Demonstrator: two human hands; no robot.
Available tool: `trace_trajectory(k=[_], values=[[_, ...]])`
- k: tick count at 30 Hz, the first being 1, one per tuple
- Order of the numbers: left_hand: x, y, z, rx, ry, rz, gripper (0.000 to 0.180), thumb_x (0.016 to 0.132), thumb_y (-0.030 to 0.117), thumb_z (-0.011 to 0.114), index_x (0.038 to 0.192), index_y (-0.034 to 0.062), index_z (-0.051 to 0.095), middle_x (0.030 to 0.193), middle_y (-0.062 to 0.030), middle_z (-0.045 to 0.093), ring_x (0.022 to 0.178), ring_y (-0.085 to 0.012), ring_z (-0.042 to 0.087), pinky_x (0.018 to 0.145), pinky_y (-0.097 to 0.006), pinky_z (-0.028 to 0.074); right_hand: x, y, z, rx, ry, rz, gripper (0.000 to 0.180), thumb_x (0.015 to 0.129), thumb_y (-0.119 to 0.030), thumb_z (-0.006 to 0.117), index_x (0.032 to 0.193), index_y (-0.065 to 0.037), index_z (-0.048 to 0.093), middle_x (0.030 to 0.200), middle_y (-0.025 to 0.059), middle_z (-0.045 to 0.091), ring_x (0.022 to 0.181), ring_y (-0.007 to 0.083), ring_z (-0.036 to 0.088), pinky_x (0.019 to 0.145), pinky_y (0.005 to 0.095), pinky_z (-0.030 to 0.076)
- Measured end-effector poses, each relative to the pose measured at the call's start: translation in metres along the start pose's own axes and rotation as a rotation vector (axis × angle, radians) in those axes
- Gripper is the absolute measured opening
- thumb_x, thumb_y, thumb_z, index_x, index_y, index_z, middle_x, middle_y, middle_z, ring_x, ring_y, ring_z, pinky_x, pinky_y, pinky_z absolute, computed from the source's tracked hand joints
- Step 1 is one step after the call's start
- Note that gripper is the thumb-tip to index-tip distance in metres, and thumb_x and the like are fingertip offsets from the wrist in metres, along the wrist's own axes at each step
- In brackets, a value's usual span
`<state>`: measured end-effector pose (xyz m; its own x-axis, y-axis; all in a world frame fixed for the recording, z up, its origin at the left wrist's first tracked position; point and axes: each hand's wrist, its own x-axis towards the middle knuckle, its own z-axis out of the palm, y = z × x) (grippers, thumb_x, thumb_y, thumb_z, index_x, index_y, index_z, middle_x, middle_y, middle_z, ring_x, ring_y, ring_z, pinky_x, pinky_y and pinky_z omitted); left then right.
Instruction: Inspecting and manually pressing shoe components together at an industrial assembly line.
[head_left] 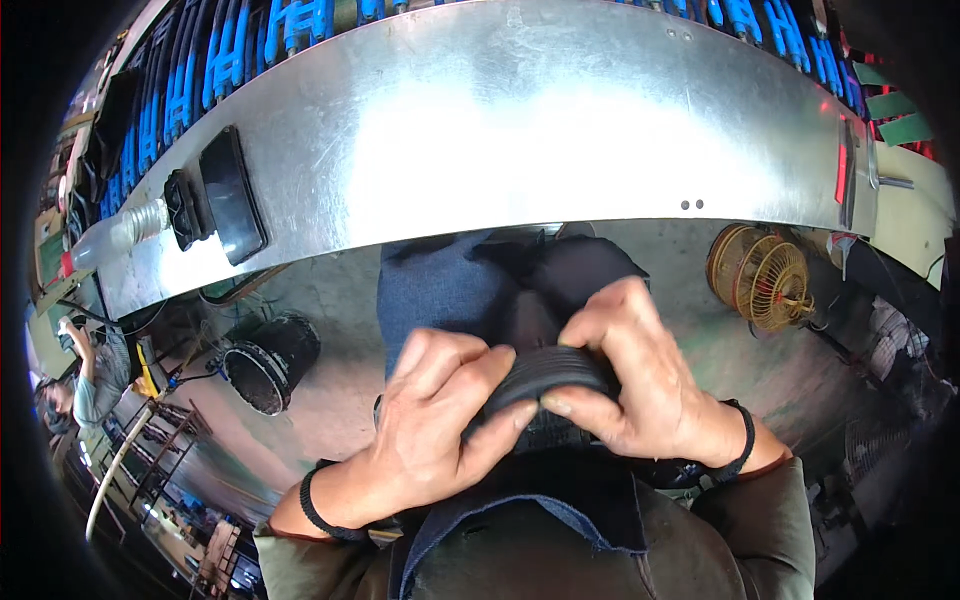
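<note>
Over my lap, a black curved piece with fine ridges along its outer side [552,374] is held between both hands. It looks like a bundle of thin black strips or rings, but I cannot make out its exact kind. My left hand [428,412] grips its left end, thumb below and bent fingers above. The other end is pinched by my right hand [645,385], its thumb tip close to the left thumb. The palms hide part of the piece. Dark cloth and blue denim [425,305] cover my legs beneath it.
A shiny metal table [320,130] curves across ahead, with a black phone [232,195], a small black object [185,210] and a clear plastic bottle [120,235] at its left. Blue metal frames [228,50] line its far edge. A black bucket [270,362], a round wire cage [760,275] and another person [95,375] are around.
</note>
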<state>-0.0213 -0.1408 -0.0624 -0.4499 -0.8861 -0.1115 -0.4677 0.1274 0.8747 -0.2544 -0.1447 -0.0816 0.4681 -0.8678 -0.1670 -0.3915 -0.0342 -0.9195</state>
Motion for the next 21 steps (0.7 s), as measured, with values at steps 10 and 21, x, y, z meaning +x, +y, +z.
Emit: trace_trajectory(k=[10, 21], values=[[-0.036, 0.026, -0.007, -0.299, 0.003, 0.286, 0.041, 0.073, 0.020, 0.086, 0.101, -0.0016, 0.066, 0.110, -0.0173, 0.067, 0.099, -0.0325, 0.064, 0.089, -0.040, 0.050, -0.036, -0.015, 0.017, 0.673, -0.195, -0.165, 0.056, 0.092, -0.030, 0.065, 0.137, 0.001, 0.053, 0.144, 0.0225, 0.045, 0.142, 0.0366, 0.032, 0.116, 0.0482, 0.027], [-0.073, 0.066, 0.023, -0.580, 0.128, 0.281, 0.069, 0.100, 0.048, 0.042, 0.144, -0.0049, 0.046, 0.151, -0.0199, 0.042, 0.144, -0.0318, 0.036, 0.120, -0.042, 0.024, -0.068, -0.084, 0.057, 0.489, 0.317, -0.501, 0.052, 0.105, -0.048, 0.041, 0.110, -0.002, 0.065, 0.132, 0.0172, 0.054, 0.123, 0.0270, 0.051, 0.109, 0.0405, 0.036]])
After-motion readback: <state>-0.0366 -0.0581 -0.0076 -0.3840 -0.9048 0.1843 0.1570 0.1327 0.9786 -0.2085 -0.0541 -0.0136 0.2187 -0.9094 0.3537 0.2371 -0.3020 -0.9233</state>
